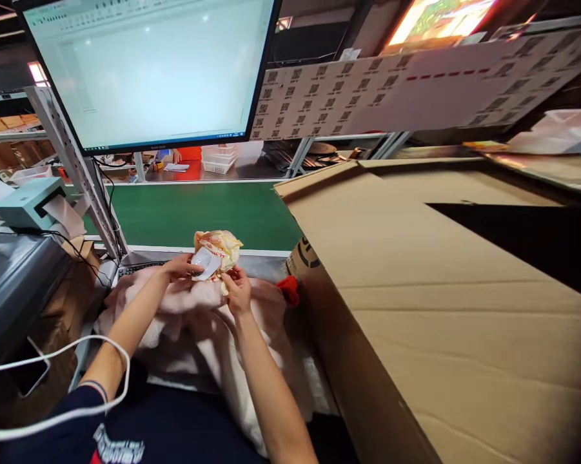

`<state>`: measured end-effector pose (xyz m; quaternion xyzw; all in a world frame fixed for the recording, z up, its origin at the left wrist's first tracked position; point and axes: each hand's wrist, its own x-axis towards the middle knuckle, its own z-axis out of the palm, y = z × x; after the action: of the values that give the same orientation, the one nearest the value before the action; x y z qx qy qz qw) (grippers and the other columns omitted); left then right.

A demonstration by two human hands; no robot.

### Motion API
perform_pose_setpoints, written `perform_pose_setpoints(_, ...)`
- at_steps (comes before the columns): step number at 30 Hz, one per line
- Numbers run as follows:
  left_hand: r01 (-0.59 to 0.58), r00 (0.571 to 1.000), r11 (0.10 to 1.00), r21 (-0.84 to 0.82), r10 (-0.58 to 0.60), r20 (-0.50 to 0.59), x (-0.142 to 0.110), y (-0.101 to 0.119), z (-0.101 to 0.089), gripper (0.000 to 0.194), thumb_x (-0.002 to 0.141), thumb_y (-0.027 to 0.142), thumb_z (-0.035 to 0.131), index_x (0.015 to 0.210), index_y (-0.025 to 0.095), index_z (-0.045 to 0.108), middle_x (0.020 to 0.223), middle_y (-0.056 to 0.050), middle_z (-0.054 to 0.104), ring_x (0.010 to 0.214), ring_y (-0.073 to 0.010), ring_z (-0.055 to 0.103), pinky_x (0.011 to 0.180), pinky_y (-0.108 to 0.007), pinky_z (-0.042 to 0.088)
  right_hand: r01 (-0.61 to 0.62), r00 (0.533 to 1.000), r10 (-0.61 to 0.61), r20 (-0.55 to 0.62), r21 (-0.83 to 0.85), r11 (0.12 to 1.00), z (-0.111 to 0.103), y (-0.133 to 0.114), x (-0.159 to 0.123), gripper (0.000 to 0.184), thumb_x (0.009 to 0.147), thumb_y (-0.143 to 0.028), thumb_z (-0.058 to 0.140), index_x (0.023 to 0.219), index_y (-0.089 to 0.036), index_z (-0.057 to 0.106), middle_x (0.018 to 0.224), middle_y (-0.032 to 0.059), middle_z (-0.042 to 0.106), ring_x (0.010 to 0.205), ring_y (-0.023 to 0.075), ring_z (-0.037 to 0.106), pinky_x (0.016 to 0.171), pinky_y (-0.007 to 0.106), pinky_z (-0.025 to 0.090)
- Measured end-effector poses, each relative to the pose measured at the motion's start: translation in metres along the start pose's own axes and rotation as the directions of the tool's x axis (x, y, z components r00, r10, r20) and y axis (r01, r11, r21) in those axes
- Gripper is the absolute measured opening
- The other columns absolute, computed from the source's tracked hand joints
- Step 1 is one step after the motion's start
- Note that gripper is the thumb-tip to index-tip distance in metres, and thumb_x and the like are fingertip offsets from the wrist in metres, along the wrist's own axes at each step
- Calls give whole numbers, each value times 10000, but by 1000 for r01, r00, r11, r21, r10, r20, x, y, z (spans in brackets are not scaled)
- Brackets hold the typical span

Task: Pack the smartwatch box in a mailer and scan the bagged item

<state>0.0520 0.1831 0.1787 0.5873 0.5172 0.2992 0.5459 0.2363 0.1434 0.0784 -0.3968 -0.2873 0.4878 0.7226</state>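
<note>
My left hand (pixel 182 266) and my right hand (pixel 236 288) meet over a small crinkled packet (pixel 220 247) printed yellow, white and red. The left fingers pinch a white label (pixel 206 263) against the packet's near side. The right fingers close on the packet's lower right edge. Both hands rest above a pale pink fleece cloth (pixel 198 328) spread over the near desk and my lap. A red item (pixel 289 289) pokes out at the cloth's right edge.
A green conveyor belt (pixel 193 212) runs behind the hands. A large monitor (pixel 149 71) hangs above. A big open cardboard box (pixel 440 290) fills the right side. A label printer (pixel 29 203) sits left, and a white cable (pixel 62 361) loops across my left arm.
</note>
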Motion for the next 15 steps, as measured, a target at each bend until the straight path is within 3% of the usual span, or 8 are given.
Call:
perform_pose_setpoints(2, 60, 997, 976, -208, -47, 68, 3, 3, 3, 315, 756, 140, 831, 1046, 159, 708, 997, -88, 812, 960, -286, 773, 894, -419, 628, -29, 999, 29, 29, 20, 999, 8, -11, 9, 545, 540, -380, 903, 1008, -238, 661, 885, -15, 740, 807, 177, 679, 781, 327, 579)
perform_pose_setpoints(5, -45, 999, 947, -317, 36, -34, -1, 6, -2, 427, 719, 81, 842, 1090, 189, 661, 1098, -81, 792, 1034, -250, 755, 961, -410, 610, -67, 995, 63, 73, 43, 997, 20, -24, 21, 555, 514, -342, 876, 1013, -244, 653, 898, -20, 731, 823, 172, 671, 804, 318, 567)
perform_pose_setpoints(10, -233, 970, 939, -252, 206, -129, -11, 18, -23, 654, 632, 89, 917, 1171, 185, 558, 1157, -81, 735, 967, -196, 725, 944, -403, 598, -75, 989, 69, 132, 42, 996, 46, -36, 31, 471, 543, -316, 816, 976, -248, 644, 943, -12, 729, 888, 178, 673, 834, 300, 551)
perform_pose_setpoints(13, -345, 925, 922, -177, 301, -232, -15, 22, -31, 667, 622, 148, 943, 1150, 181, 537, 1113, -61, 717, 921, -184, 709, 912, -390, 593, -122, 967, 94, 236, 108, 987, 63, -41, 26, 422, 607, -358, 771, 997, -261, 642, 1052, -6, 748, 975, 194, 694, 859, 299, 565)
perform_pose_setpoints(15, -367, 905, 918, -150, 315, -284, -17, 21, -35, 634, 646, 178, 929, 1145, 182, 538, 1075, -53, 711, 908, -185, 702, 881, -378, 594, -129, 948, 93, 306, 99, 987, 73, -45, 20, 500, 651, -386, 796, 1108, -278, 624, 1176, 2, 749, 1055, 211, 704, 902, 320, 577)
